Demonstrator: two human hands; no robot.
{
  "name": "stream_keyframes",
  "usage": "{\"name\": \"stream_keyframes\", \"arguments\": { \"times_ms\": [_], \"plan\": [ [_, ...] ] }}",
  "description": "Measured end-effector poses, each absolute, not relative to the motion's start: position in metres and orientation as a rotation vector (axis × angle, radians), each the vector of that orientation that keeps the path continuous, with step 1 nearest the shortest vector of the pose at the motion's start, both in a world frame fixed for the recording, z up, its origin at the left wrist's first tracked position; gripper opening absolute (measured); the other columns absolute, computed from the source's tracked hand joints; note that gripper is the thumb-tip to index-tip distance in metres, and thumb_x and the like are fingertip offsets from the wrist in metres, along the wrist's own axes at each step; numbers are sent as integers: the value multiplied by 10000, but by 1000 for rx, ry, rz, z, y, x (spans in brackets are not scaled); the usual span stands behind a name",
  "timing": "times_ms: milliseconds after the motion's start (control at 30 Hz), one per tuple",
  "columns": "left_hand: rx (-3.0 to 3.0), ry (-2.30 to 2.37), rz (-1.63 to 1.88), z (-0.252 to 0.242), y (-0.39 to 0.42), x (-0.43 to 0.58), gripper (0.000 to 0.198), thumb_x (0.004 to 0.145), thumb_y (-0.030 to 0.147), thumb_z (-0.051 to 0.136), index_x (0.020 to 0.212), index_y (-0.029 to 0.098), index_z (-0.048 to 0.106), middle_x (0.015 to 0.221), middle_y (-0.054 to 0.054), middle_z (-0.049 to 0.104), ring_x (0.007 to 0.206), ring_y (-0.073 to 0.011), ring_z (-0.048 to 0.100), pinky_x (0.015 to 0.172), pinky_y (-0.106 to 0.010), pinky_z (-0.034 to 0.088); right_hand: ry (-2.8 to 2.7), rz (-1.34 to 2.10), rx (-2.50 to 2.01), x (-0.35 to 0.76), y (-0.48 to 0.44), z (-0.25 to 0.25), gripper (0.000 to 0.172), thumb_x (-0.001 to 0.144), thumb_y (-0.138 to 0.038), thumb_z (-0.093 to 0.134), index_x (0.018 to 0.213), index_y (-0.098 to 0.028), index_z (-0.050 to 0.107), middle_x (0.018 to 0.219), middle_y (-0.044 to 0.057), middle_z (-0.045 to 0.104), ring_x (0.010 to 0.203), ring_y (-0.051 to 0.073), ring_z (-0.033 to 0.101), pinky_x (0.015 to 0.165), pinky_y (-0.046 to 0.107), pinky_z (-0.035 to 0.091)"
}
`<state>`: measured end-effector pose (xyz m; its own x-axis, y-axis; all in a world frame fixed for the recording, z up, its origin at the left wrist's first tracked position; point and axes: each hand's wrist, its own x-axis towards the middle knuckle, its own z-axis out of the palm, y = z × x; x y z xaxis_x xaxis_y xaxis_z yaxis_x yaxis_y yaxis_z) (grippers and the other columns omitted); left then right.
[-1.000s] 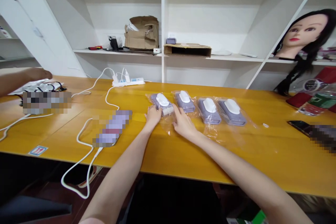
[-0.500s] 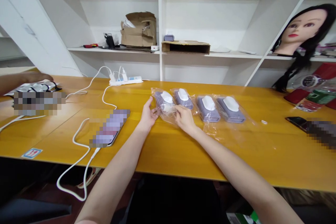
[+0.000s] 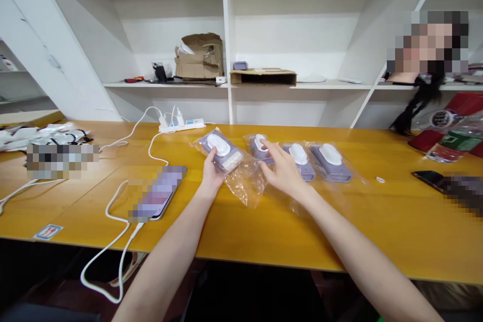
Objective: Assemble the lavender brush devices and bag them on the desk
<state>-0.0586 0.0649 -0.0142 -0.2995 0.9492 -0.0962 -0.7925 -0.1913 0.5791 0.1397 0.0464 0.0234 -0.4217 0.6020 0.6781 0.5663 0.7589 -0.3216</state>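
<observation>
My left hand (image 3: 213,173) grips a bagged purple box (image 3: 234,150), its thumb resting by the white oval piece (image 3: 219,145) on top. The box is tilted, and its clear plastic bag (image 3: 247,186) hangs loose toward me. My right hand (image 3: 283,168) has its fingers apart, over or just beside a second bagged purple box (image 3: 260,145); whether it touches cannot be made out. Two more such boxes stand to the right, a third box (image 3: 307,171) partly behind my right hand and a far-right box (image 3: 334,168), each with a white oval piece.
A phone (image 3: 166,196) with a white cable lies left, near a power strip (image 3: 183,126). Bagged items and cables (image 3: 49,136) are at far left. A bottle (image 3: 456,138) and a dark phone (image 3: 428,179) are right. Shelves behind hold a cardboard box (image 3: 199,58) and a mannequin head (image 3: 424,53).
My left hand has lifted and tilted the leftmost bagged box, shifting it left. My right hand has let go of its bag and moved right. Another person's hand at far left has gone.
</observation>
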Motion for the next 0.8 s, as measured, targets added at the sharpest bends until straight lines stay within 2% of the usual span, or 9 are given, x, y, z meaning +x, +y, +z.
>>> {"name": "stream_keyframes", "arguments": {
  "times_ms": [67, 133, 233, 300, 400, 500, 567, 700, 800],
  "plan": [
    [315, 645, 1798, -15, 66, -60, 297, 832, 338, 576, 1073, 170, 625, 982, -86, 720, 971, -263, 672, 907, -445, 521, -2109, 35, -722, 148, 39, 16, 396, 839, -229, 509, 1232, -213, 558, 1098, 120, 637, 1040, 266, 585, 897, 470, 490],
    [322, 611, 1813, -16, 67, -60, 278, 832, 343, 580, 1046, 174, 635, 978, -80, 721, 973, -260, 670, 908, -440, 521, -2262, 122, -536, 153, 31, 5, 249, 848, -243, 510, 1057, -243, 647, 950, 89, 663, 925, 233, 621, 847, 434, 528],
    [365, 547, 1838, -16, 67, -60, 247, 843, 350, 564, 1003, 181, 647, 941, -63, 726, 918, -235, 679, 894, -415, 527, -2463, 182, -341, 155, 25, -9, 219, 862, -217, 475, 940, -247, 678, 870, 69, 674, 854, 203, 643, 815, 388, 557],
    [372, 540, 1855, -14, 66, -60, 247, 852, 356, 548, 990, 179, 650, 919, -55, 725, 888, -219, 680, 887, -395, 528, -2524, 131, -326, 152, 25, -13, 261, 867, -187, 444, 979, -214, 679, 932, 94, 685, 907, 215, 651, 845, 396, 559],
    [342, 576, 1848, -10, 63, -58, 291, 866, 377, 514, 1029, 175, 646, 927, -57, 720, 920, -224, 673, 895, -393, 520, -2562, 23, -504, 146, 27, -13, 382, 868, -109, 378, 1151, -162, 629, 1124, 132, 661, 1042, 242, 629, 907, 431, 546],
    [310, 599, 1815, -4, 59, -55, 321, 890, 381, 470, 1076, 180, 637, 954, -64, 719, 984, -243, 659, 901, -411, 515, -2524, -16, -760, 140, 24, -12, 581, 816, 5, 346, 1341, -191, 500, 1345, 121, 551, 1173, 269, 555, 967, 495, 506],
    [331, 574, 1823, -1, 56, -52, 321, 903, 363, 449, 1080, 174, 639, 969, -69, 721, 1008, -242, 653, 907, -401, 513, -2511, -25, -820, 137, 19, -11, 626, 815, 12, 359, 1393, -214, 447, 1427, 120, 475, 1195, 297, 525, 977, 543, 483],
    [382, 557, 1860, -1, 55, -49, 333, 915, 339, 430, 1095, 156, 642, 977, -70, 725, 1005, -228, 653, 920, -377, 506, -2518, 72, -644, 132, 10, -10, 461, 849, -48, 407, 1252, -181, 585, 1449, 118, 451, 1283, 300, 460, 1054, 537, 414],
    [403, 600, 1877, -3, 56, -50, 365, 912, 360, 433, 1143, 154, 627, 1012, -78, 722, 1040, -230, 641, 938, -375, 496, -2334, 493, -535, 127, 9, -10, 302, 856, -129, 465, 1082, -187, 656, 1368, 113, 546, 1291, 252, 481, 1069, 500, 401]
  ]
}}
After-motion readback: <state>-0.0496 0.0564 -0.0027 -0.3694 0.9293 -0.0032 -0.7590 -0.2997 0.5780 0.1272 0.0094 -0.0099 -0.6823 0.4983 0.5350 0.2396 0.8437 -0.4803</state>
